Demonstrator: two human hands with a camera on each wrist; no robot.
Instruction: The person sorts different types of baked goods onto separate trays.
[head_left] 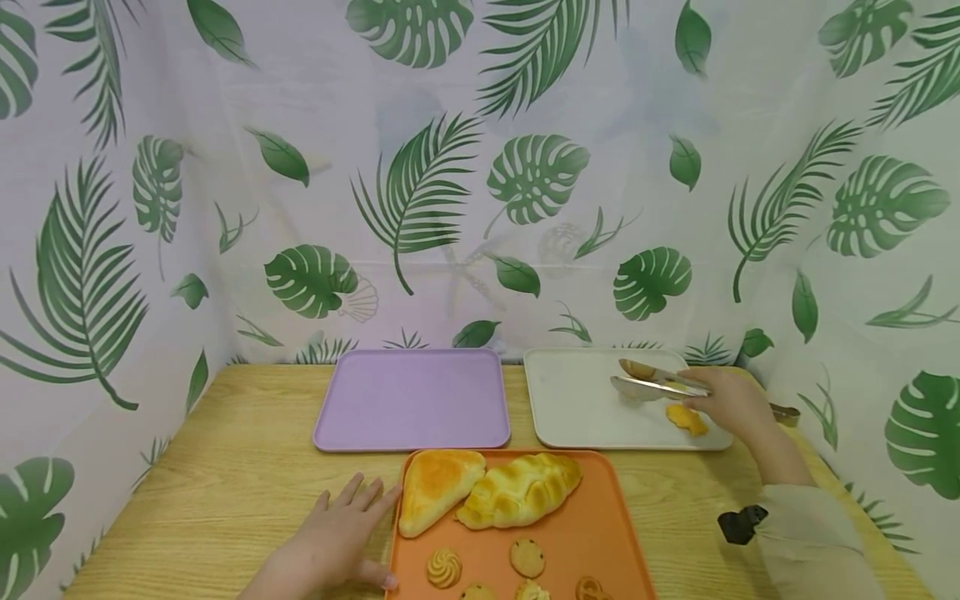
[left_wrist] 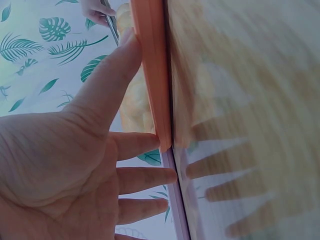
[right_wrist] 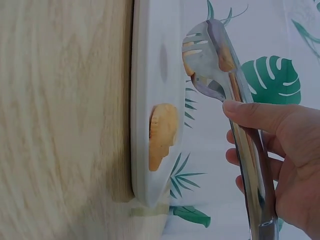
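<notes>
My right hand (head_left: 731,404) grips a pair of metal tongs (right_wrist: 245,150) over the white tray (head_left: 573,408). Their slotted tips are slightly apart. An orange-yellow, fish-shaped cookie (head_left: 686,419) lies near that tray's right front corner, below the hand. Another yellow piece (head_left: 678,388) shows partly behind the tongs; its shape is hidden. At the left edge of the orange tray (head_left: 592,521), my left hand (head_left: 330,537) has its fingers spread, the thumb touching the rim. On this tray lie a triangular bread (head_left: 438,487), a braided bread (head_left: 521,492) and several cookies, including a swirl cookie (head_left: 443,567).
A purple tray (head_left: 412,400) stands at the back left, beside the white one. All the trays are on a wooden table (head_left: 240,467). Leaf-printed cloth (head_left: 450,167) walls the table at the back and both sides.
</notes>
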